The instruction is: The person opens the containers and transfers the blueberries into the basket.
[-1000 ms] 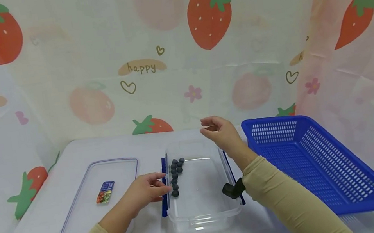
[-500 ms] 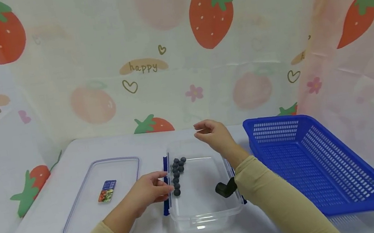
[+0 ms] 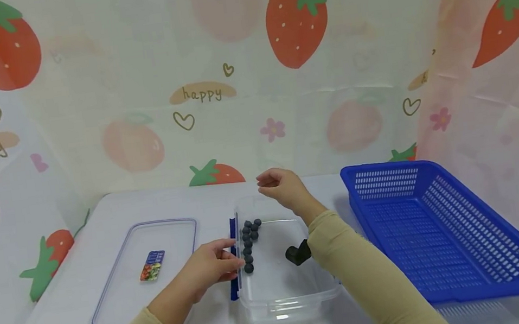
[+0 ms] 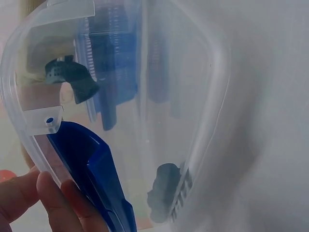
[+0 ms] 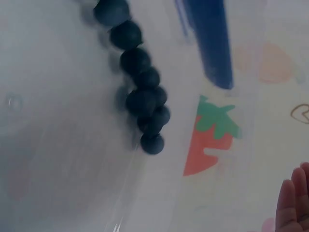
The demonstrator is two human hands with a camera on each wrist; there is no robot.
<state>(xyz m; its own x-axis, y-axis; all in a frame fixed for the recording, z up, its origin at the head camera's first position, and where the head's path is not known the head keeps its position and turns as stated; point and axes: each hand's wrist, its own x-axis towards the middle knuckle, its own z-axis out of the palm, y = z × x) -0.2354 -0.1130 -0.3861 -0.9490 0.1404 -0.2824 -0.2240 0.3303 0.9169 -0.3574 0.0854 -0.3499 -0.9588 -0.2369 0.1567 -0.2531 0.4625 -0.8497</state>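
Observation:
A clear plastic storage box (image 3: 285, 284) stands mid-table without its lid. Blueberries (image 3: 247, 244) lie along its left wall; the right wrist view shows these blueberries (image 5: 140, 101) large, in a bunched row. My left hand (image 3: 213, 261) holds the box's left rim beside the lowered blue clip (image 3: 234, 285); in the left wrist view its fingers (image 4: 53, 203) lie at the rim and clip. My right hand (image 3: 284, 187) hovers over the far end of the box, with extended, slightly bent fingers (image 5: 287, 203) and nothing seen between them.
The clear lid (image 3: 126, 305) with a blue seal lies to the left, a printed label (image 3: 152, 266) on it. A blue perforated basket (image 3: 456, 234) stands at the right. A strawberry-patterned sheet (image 3: 216, 135) hangs behind the table.
My right hand has moved left over the far end of the box. My left hand keeps its place at the rim. The head view has shifted slightly.

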